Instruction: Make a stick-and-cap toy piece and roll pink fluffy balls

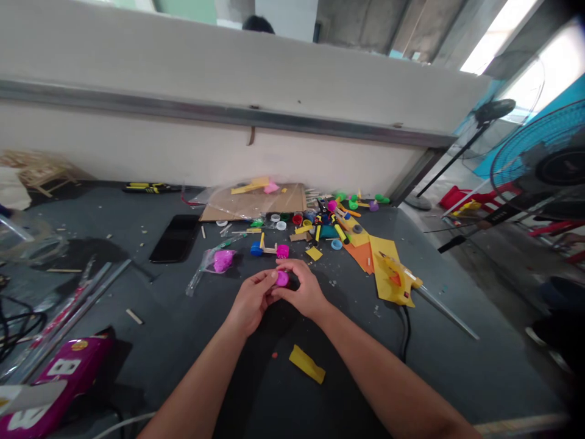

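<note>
Both hands meet over the middle of the dark table around a small round magenta piece [282, 278], which looks like modelling clay or a clay-filled cap. My left hand [254, 297] pinches it from the left side, thumb on its edge. From the right, my right hand [303, 290] curls its fingers and thumb around the same piece. Just beyond the fingers is a little assembly of wooden sticks with a blue cap [256, 248] at one end and a magenta cap [283, 251] at the other. Pink clay in a clear bag [223, 261] lies to the left.
A black phone [175, 239] lies left of the bag. Behind are cardboard [256, 204], loose bottle caps and yellow-black pliers [339, 228]. A yellow glue gun [400, 280] with a cord rests at right on yellow paper. A yellow strip [307, 364] lies near my right forearm.
</note>
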A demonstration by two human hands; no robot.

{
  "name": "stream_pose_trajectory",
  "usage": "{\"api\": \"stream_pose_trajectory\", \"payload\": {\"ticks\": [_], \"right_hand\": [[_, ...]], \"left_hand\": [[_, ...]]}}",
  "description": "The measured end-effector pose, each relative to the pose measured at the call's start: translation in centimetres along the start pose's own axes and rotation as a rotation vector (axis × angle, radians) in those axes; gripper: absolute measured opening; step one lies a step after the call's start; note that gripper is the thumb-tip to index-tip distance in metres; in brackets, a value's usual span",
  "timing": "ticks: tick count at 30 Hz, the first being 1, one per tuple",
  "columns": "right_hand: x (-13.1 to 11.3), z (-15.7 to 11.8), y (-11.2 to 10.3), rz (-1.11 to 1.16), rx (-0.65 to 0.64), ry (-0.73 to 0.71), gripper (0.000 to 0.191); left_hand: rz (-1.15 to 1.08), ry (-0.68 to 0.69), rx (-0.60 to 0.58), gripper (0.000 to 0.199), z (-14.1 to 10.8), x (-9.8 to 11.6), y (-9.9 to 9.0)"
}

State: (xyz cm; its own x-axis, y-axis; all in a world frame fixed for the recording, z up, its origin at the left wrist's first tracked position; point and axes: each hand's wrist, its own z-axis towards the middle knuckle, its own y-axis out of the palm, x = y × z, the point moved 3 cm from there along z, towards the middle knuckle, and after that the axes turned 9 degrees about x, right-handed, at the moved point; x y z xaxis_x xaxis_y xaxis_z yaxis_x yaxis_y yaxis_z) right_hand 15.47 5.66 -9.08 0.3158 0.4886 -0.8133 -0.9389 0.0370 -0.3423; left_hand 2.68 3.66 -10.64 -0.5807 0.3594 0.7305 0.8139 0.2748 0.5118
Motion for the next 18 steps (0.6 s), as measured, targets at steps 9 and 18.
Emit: {"api": "stream_pose_trajectory", "payload": {"ticks": [9,18], "right_hand": [[0.05,0.02,-0.08,-0.032,0.026,-0.025,0.039],[-0.01,-0.06,-0.06,-0.048,0.029,-0.032,0.036]], "left_hand": [[0.016,0.002,0.004,0.021,0.02,0.07,0.08],[0.043,0.004,0.003,0.022,0.12,0.00,-0.11]]}}
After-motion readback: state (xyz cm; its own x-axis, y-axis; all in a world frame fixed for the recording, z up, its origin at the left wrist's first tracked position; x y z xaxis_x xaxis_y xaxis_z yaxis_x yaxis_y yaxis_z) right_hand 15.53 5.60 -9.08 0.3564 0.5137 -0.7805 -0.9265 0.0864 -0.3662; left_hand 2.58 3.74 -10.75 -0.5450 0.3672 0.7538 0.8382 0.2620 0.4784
